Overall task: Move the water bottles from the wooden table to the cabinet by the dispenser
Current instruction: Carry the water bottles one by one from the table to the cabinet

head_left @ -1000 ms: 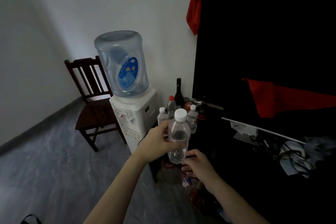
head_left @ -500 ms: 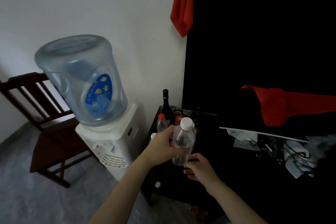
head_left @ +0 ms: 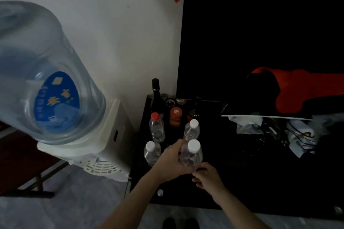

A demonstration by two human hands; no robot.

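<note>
Since a second ago the view has closed in on the cabinet (head_left: 141, 154) and the bottle (head_left: 191, 156) has dropped from chest height to just over its dark top. The left hand (head_left: 172, 162) wraps the bottle's body from nine o'clock, fingers curled round it. The right hand (head_left: 207, 177) sits at five o'clock under the base, fingers bent; whether it grips cannot be told. The bottle stands nearly upright, white cap toward twelve o'clock. Beyond, three more water bottles stand: white-capped (head_left: 151, 151), white-capped (head_left: 192, 129), red-capped (head_left: 156, 126). Farther back are a dark wine bottle (head_left: 156, 96) and an orange jar (head_left: 175, 116). At nine o'clock is the dispenser (head_left: 104, 147).
</note>
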